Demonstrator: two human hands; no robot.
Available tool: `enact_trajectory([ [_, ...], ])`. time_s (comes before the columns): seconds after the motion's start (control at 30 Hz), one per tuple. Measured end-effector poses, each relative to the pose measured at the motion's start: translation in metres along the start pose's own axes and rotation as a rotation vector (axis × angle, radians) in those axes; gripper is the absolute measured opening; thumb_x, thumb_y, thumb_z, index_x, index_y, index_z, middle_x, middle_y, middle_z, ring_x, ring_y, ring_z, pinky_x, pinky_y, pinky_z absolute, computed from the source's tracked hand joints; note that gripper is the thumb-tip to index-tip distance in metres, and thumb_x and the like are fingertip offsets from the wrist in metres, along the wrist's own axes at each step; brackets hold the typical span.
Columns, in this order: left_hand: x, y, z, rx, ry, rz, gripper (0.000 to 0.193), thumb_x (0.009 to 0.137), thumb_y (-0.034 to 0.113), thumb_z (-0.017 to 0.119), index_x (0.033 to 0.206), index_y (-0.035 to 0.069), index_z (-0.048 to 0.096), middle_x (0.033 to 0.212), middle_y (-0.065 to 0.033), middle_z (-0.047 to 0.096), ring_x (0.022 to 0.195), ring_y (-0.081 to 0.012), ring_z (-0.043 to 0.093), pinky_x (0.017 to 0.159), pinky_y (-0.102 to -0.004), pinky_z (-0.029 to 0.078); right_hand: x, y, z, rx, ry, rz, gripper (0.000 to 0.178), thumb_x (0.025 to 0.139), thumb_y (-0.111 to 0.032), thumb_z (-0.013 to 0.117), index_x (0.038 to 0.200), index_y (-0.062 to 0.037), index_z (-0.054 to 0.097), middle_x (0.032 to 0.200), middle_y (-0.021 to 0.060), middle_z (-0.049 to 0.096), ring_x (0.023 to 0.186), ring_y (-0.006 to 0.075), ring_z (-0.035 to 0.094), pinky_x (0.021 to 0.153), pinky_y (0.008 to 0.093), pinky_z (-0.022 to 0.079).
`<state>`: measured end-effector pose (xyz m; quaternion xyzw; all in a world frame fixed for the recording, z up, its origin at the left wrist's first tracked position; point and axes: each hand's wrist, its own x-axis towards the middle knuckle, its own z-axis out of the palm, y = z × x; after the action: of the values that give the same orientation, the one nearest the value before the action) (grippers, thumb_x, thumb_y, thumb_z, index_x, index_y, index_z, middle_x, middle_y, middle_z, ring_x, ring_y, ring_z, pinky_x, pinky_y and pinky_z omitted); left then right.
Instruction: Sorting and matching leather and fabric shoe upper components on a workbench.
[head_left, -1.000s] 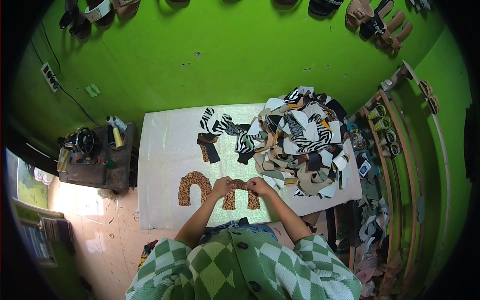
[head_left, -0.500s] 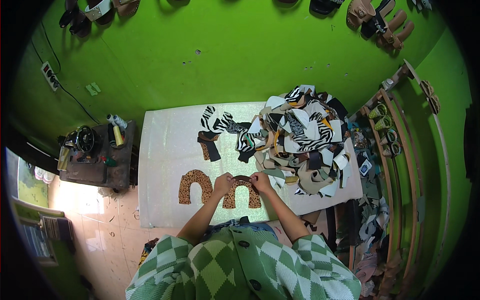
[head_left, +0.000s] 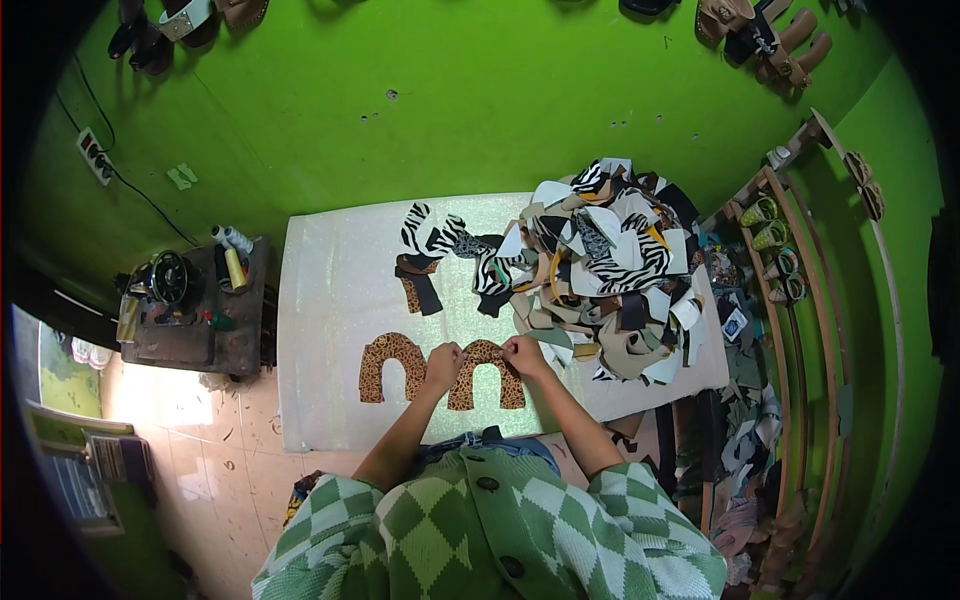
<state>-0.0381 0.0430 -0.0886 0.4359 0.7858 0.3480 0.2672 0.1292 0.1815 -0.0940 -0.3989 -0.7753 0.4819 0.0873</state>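
Note:
An arch-shaped leopard-print piece (head_left: 487, 353) lies in front of me with its two legs toward me. My left hand (head_left: 444, 364) pinches its upper left edge. At the upper right edge, my right hand (head_left: 522, 355) has its fingers closed on the same piece. A second leopard-print arch (head_left: 373, 378) lies flat just left of my left hand, and neither hand touches it. Farther back are smaller leopard and black pieces (head_left: 420, 290) and zebra-print pieces (head_left: 430, 235).
A large heap of mixed scraps (head_left: 610, 270) covers the right of the pale table (head_left: 330, 300). To the left stands a sewing machine (head_left: 168, 280) with thread cones (head_left: 235, 268). Right of the table are a wooden rack (head_left: 800, 370) with sandals and more scraps (head_left: 745, 430).
The piece's top edge showed a dark band between my fingers; now leopard print shows there. Both hands stay close to the same spots. The whole view has shifted slightly.

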Motion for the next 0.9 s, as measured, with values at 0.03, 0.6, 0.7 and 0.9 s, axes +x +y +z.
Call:
enact_trajectory([
  [0.03,-0.002,0.002,-0.001,0.0,0.012,0.026,0.016,0.079,0.014,0.065,0.084,0.0,0.062,0.076,-0.0174,0.064,0.072,-0.0291,0.064,0.067,-0.0361,0.05,-0.001,-0.001,0.001,-0.001,-0.001,0.001,0.011,0.074,-0.009,0.068,0.078,0.0007,0.065,0.066,0.0066,0.063,0.059,0.0131,0.058,0.058,0.0276,0.046],
  [0.6,0.011,0.008,0.004,-0.129,-0.018,-0.093,0.013,0.074,0.014,0.068,0.083,0.006,0.064,0.071,-0.0093,0.065,0.068,-0.0217,0.065,0.064,-0.0316,0.05,-0.015,-0.005,-0.01,-0.04,0.133,0.056,0.023,0.072,-0.015,0.074,0.086,-0.0011,0.063,0.063,0.004,0.057,0.057,0.014,0.053,0.057,0.0279,0.044],
  [0.7,0.008,0.003,0.007,-0.061,-0.026,-0.088,0.012,0.075,0.014,0.068,0.083,0.006,0.064,0.072,-0.0092,0.066,0.067,-0.0211,0.065,0.064,-0.031,0.05,-0.017,-0.008,-0.008,-0.056,0.148,0.112,0.023,0.07,-0.016,0.076,0.084,-0.0017,0.064,0.064,0.0039,0.058,0.058,0.014,0.054,0.058,0.0277,0.044],
  [0.9,0.004,0.021,-0.003,0.076,0.0,-0.186,0.014,0.074,0.022,0.07,0.083,0.012,0.066,0.077,-0.004,0.068,0.072,-0.0205,0.065,0.064,-0.0327,0.05,-0.015,-0.007,-0.004,-0.152,0.199,0.115,0.02,0.068,-0.018,0.077,0.076,-0.0042,0.064,0.065,0.0043,0.06,0.059,0.0153,0.057,0.058,0.0286,0.044],
])
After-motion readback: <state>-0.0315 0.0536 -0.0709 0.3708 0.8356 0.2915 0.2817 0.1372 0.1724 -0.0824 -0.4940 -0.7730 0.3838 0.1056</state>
